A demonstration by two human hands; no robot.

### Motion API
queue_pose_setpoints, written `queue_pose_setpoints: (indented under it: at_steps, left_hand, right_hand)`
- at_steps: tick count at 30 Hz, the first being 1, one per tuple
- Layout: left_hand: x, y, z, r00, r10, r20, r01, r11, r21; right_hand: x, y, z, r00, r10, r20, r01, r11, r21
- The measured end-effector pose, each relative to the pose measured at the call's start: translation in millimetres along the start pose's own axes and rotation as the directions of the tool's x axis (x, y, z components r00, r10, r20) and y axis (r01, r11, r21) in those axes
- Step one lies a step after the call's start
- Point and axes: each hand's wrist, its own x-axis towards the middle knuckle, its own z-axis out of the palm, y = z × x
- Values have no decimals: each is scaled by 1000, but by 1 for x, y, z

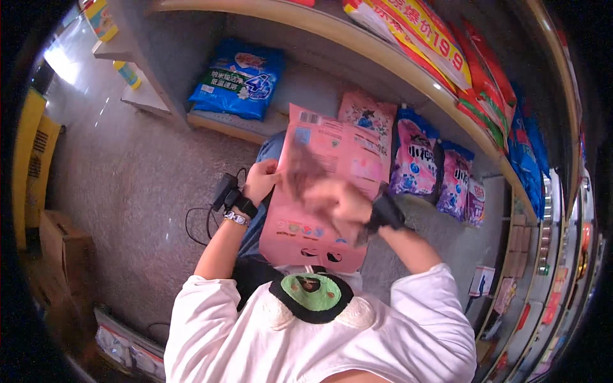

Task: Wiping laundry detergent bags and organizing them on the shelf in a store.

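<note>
A large pink plastic bag of detergent (306, 230), its printed back facing up, lies across my lap. My left hand (262, 181) grips the bag's left edge. Over the middle of the bag is my right hand (337, 200), blurred, with a dark, blurred cloth (306, 167) at its fingers. The cloth covers part of the print. Beyond the bag's far right corner, another pink floral bag (368, 117) stands on the low shelf.
A blue detergent bag (239, 79) lies on the bottom shelf (230, 125). Purple-pink detergent bags (415, 158) line it to the right. The upper shelf's edge (306, 28) curves overhead. A cardboard box (64, 249) and yellow panels (36, 167) are at the left.
</note>
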Motion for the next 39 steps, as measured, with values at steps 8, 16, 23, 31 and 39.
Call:
queue_pose_setpoints:
  at_steps: [8, 16, 23, 31, 39]
  left_hand:
    - [-2, 20, 2, 959, -284, 8, 277, 929, -244]
    - [1, 7, -7, 948, -317, -1, 254, 762, -596]
    - [-7, 12, -19, 934, -357, -13, 323, 860, -396]
    - [1, 6, -22, 941, -339, 0, 295, 819, -492]
    - [-5, 7, -25, 912, -409, -3, 359, 805, -472]
  right_hand:
    - [44, 45, -42, 872, 104, -479, -164, 983, -85]
    - [37, -29, 32, 986, -83, 146, 93, 993, -69]
    - [57, -12, -25, 960, 187, -209, -224, 960, -169]
    - [50, -36, 28, 969, 50, 240, -43, 998, -35]
    - [50, -25, -22, 959, 207, -195, -229, 969, -94]
